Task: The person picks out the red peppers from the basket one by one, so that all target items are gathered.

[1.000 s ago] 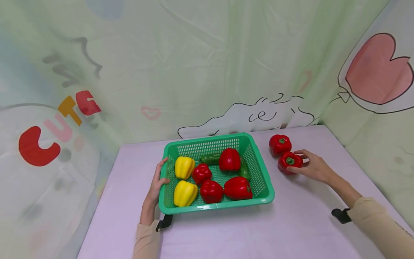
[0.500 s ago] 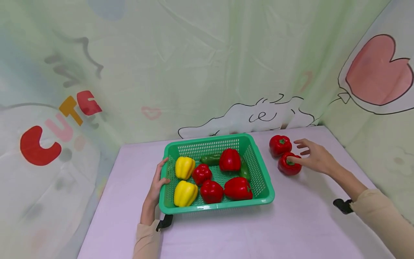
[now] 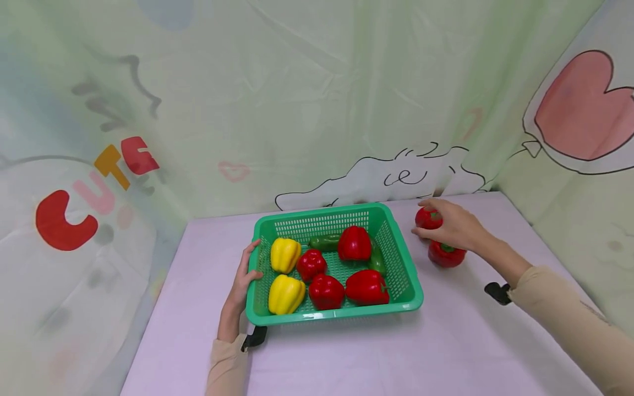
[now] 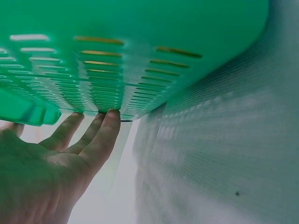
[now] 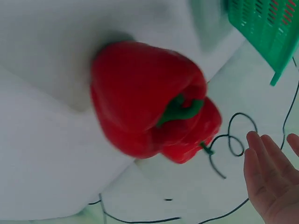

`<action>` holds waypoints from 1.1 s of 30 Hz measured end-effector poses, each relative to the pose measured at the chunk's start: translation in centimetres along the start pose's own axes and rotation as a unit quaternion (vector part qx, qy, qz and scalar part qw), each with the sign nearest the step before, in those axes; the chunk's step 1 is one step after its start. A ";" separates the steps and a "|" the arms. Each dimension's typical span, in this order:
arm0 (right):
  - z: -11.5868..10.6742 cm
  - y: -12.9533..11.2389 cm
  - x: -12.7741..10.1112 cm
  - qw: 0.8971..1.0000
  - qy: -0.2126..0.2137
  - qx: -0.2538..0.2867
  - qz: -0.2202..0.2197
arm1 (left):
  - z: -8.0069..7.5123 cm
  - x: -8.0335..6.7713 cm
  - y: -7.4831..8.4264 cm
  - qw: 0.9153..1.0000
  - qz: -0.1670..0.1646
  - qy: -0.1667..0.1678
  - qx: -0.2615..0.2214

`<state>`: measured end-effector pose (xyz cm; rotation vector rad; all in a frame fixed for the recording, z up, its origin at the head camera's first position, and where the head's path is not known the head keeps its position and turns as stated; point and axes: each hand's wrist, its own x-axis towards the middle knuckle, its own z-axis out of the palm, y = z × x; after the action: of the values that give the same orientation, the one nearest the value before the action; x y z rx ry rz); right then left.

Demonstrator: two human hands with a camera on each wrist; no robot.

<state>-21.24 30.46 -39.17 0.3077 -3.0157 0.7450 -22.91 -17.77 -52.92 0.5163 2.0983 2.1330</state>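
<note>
My left hand (image 3: 239, 283) holds the left side of a green plastic basket (image 3: 334, 315), thumb over the rim; in the left wrist view several fingers (image 4: 105, 135) lie along its slotted outer wall. To the basket's right, my right hand (image 3: 458, 225) is above two red bell peppers, fingers spread around the farther bell pepper (image 3: 427, 219) and partly hiding it. The nearer bell pepper (image 3: 447, 256) lies under that hand. In the right wrist view the hand (image 5: 273, 182) appears apart from both peppers, holding nothing.
Inside the basket are two yellow bell peppers (image 3: 286, 295), several red bell peppers (image 3: 326, 292) and green cucumber-like vegetables (image 3: 324, 242). A pale lilac cloth covers the table (image 3: 337, 357). Printed curtains (image 3: 297, 110) stand behind and at both sides.
My right hand has let go of the nearer red bell pepper, lifted off it and moved over the farther one. The left hand and basket have stayed in place.
</note>
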 end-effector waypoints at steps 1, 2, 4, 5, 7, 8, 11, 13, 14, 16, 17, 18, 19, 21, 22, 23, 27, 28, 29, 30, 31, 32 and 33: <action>0.1 -0.4 0.3 1.000 0.001 -0.009 -0.011 | 0.0 0.0 0.0 1.000 -0.001 -0.001 0.000; 0.2 -0.8 0.5 1.000 0.002 -0.017 -0.023 | 0.0 0.0 0.0 1.000 0.000 -0.001 0.000; 0.5 -1.6 1.0 0.998 0.001 -0.030 -0.048 | 0.0 0.1 0.0 1.000 0.002 -0.003 0.000; 0.7 -2.0 1.3 0.998 -0.001 -0.034 -0.058 | 0.0 0.1 0.0 1.000 0.003 -0.003 0.000; 1.0 -2.9 1.8 0.996 -0.010 -0.040 -0.077 | -0.1 0.1 0.0 1.000 0.005 -0.004 -0.002; 1.2 -3.3 2.0 0.995 -0.018 -0.042 -0.083 | -0.1 0.1 0.0 1.000 0.006 -0.004 -0.002; 2.0 -4.6 2.7 0.993 -0.043 -0.059 -0.096 | 0.0 0.1 0.1 1.000 0.005 -0.004 -0.005; 2.5 -5.5 3.1 0.990 -0.060 -0.074 -0.107 | 0.0 0.2 0.1 1.000 0.004 -0.004 -0.006; 2.8 -5.9 3.3 0.988 -0.069 -0.083 -0.113 | 0.0 0.1 0.1 1.000 0.003 -0.004 -0.005; 3.3 -6.7 3.7 0.983 -0.089 -0.096 -0.127 | 0.0 0.2 0.1 1.000 0.002 -0.005 -0.005; 3.5 -7.2 3.8 0.981 -0.101 -0.096 -0.134 | 0.0 0.2 0.2 1.000 0.001 -0.004 -0.004; 3.6 -7.7 3.9 0.979 -0.113 -0.099 -0.136 | 0.0 0.2 0.2 1.000 0.000 -0.003 -0.004; 3.8 -8.1 4.1 0.977 -0.124 -0.102 -0.141 | 0.1 0.2 0.2 1.000 0.000 -0.002 -0.004; 4.3 -8.8 4.4 0.972 -0.144 -0.108 -0.150 | 0.1 0.2 0.2 1.000 -0.002 0.000 -0.003; 4.5 -9.1 4.6 0.970 -0.150 -0.109 -0.155 | 0.1 0.2 0.2 1.000 -0.002 0.001 -0.003; 4.7 -9.3 4.8 0.968 -0.156 -0.115 -0.160 | 0.1 0.2 0.2 1.000 -0.002 0.003 -0.002; 5.9 -9.8 5.5 0.958 -0.183 -0.139 -0.171 | 0.0 0.4 0.1 1.000 -0.002 0.003 -0.001; 6.1 -9.9 5.6 0.955 -0.191 -0.147 -0.174 | 0.0 0.4 0.1 1.000 -0.003 0.003 -0.001; 6.4 -9.9 5.7 0.951 -0.198 -0.156 -0.177 | 0.0 0.4 0.1 1.000 -0.004 0.003 -0.001; 6.6 -10.0 5.8 0.949 -0.204 -0.162 -0.179 | 0.0 0.4 0.1 1.000 -0.004 0.003 -0.002; 6.9 -10.0 5.9 0.946 -0.207 -0.170 -0.183 | 0.0 0.4 0.0 1.000 -0.004 0.002 -0.003; 7.1 -10.0 5.9 0.944 -0.209 -0.177 -0.185 | 0.0 0.4 0.0 1.000 -0.003 0.003 -0.005; 7.2 -10.0 6.0 0.943 -0.209 -0.182 -0.187 | 0.0 0.4 0.0 1.000 -0.003 0.004 -0.006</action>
<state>-24.97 17.31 -40.57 1.1021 -3.2176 0.0910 -23.26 -17.67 -52.83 0.5009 2.0869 2.1460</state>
